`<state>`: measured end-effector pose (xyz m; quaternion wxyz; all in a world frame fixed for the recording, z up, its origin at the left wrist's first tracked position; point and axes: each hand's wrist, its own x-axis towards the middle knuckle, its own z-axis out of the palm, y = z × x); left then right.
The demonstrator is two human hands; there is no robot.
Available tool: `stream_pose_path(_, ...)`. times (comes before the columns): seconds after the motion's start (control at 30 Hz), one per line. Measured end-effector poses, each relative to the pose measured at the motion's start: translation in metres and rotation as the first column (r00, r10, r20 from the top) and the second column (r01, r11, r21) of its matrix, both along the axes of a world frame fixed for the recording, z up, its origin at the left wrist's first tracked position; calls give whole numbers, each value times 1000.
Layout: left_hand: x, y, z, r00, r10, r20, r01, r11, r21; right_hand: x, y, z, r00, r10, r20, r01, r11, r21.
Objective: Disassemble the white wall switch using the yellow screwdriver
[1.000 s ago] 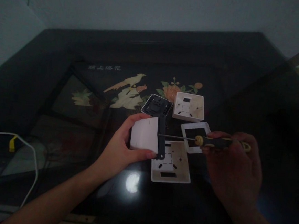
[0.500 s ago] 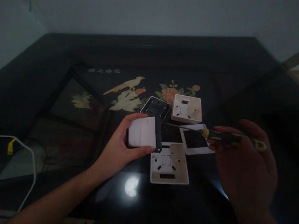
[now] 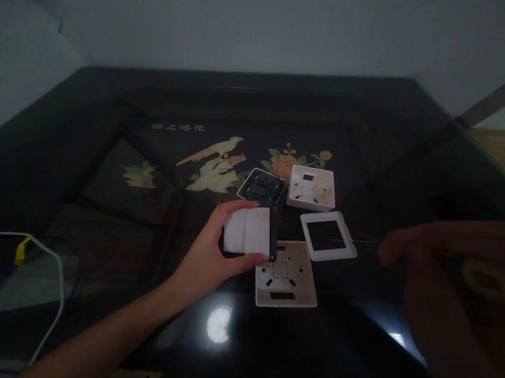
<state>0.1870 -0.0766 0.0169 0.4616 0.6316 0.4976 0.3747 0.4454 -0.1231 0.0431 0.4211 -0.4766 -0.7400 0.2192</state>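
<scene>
My left hand [image 3: 210,252] is closed around a light switch [image 3: 248,230] with two white rockers and a dark frame edge on its right. The switch hovers over the left side of a white mounting box [image 3: 286,285]. Off to the right, my right hand [image 3: 432,285] is smeared by motion and partly out of view. It is closed on a screwdriver [image 3: 494,281], whose yellow-trimmed handle is blurred and whose thin shaft points left. A white cover frame [image 3: 349,243] lies nearest to the shaft. Just behind the switch rests a black-backed plate [image 3: 261,185].
A second white mounting box [image 3: 311,202] stands at the back right. The dark glossy table [image 3: 137,320] has an inlaid bird and flowers. A white cable [image 3: 59,278] with a yellow tag runs along the left.
My right hand has drawn the screwdriver back to the right, away from the switch. My left hand still holds the switch, slightly turned. The view has shifted slightly.
</scene>
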Motion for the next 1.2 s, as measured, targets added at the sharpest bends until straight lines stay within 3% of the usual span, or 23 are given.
stream_pose_path(0.2,3,-8,6,997,-46,-61,51,995,86,-40,33,2,919,143,367,-204,970,133)
stream_pose_path(0.3,4,-9,7,997,-66,-39,69,996,64,-52,43,-4,899,143,413,-246,946,209)
stream_pose_path(0.43,4,-11,6,996,-86,20,86,996,-2,-52,40,-10,912,155,379,-250,944,216)
stream_pose_path(0.57,3,-12,5,992,-88,88,94,993,-75,-42,37,-4,949,163,271,-206,969,138)
stream_pose_path(0.7,2,-9,6,994,-41,98,50,995,-91,-15,44,1,974,27,224,-39,998,51)
stream_pose_path(0.8,2,-6,6,997,-13,81,21,995,-97,8,52,-8,967,-32,253,45,998,-47)
stream_pose_path(0.97,3,-5,1,999,-31,41,36,993,-115,23,54,-28,961,46,273,12,978,-207)
stream_pose_path(1.2,5,-4,2,995,-83,-60,78,994,-75,15,49,-31,931,117,345,-27,966,-256)
